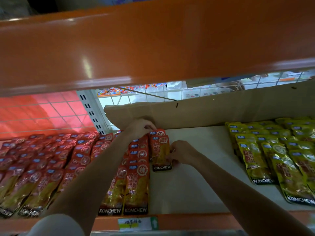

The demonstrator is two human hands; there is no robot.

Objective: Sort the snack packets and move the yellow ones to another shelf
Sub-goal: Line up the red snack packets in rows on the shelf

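"KONCHEW" in white on the black bottom band of the red packets [135, 189], same on the yellow packets [255, 160]. Chinese print on packet fronts, too blurred to read. Shelf-edge tag [136, 223] handwritten, illegible.

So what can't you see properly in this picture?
- Head view: handwriting on the shelf label, too small and blurred.
- Red packets beneath the left forearm, covered.
- Yellow packets, cut off by the right edge.
- Upper shelf hides what lies behind.
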